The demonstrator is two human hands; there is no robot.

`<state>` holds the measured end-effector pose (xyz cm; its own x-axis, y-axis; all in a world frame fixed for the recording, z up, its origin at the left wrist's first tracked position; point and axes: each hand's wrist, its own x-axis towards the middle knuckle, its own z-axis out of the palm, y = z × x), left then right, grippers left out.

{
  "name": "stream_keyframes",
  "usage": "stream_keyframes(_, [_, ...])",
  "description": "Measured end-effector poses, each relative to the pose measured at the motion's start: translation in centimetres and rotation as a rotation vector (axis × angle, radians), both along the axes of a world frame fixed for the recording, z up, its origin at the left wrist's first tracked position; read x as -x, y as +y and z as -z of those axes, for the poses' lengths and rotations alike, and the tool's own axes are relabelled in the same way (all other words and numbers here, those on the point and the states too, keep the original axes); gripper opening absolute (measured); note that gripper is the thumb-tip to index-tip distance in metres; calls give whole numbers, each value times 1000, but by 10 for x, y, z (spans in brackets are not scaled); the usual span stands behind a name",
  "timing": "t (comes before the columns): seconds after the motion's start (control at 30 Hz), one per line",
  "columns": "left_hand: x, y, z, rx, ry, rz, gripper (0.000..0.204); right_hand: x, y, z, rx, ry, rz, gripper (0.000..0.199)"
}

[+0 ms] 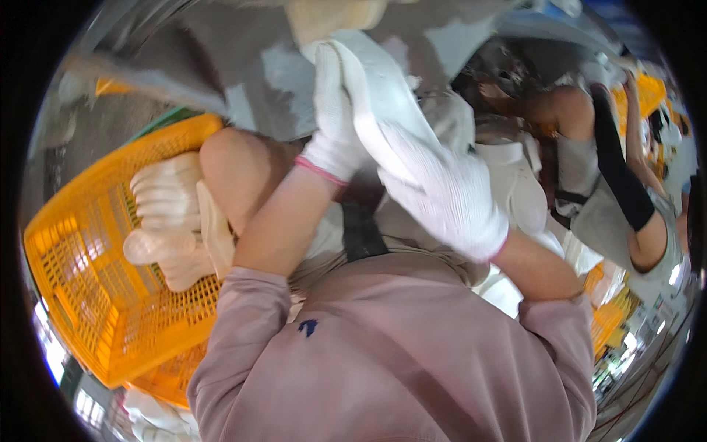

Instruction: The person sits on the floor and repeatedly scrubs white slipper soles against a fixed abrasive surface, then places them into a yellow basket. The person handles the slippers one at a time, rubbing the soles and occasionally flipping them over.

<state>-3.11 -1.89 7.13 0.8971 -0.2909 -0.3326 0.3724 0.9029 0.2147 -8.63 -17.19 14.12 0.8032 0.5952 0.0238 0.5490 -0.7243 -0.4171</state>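
We judge the work midway: our gloved left hand point(333, 118) and right hand point(434, 184) both close their fingers around a white moulded piece point(379, 81) at twelve o'clock, while the orange crate point(81, 243) at nine o'clock already holds stacked cream pieces point(166, 221).

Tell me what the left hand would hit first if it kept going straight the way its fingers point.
The left hand points up the frame along the white piece it touches. Beyond, the cream object at the top edge looks first, though depth is unclear.
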Motion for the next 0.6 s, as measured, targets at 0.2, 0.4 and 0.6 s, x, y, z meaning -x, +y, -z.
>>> stream_keyframes(0.2, [-49, 18, 46, -367, -49, -405, 57, -47, 46, 21, -29, -188, 129, 52])
stream_keyframes(0.4, [-46, 23, 81, -166, 43, -292, 49, -44, 61, 18, -318, -509, 198, 35])
stream_keyframes(0.6, [-28, 9, 64, -1236, -457, -500, 47, -74, 70, 16, -101, -247, 111, 26])
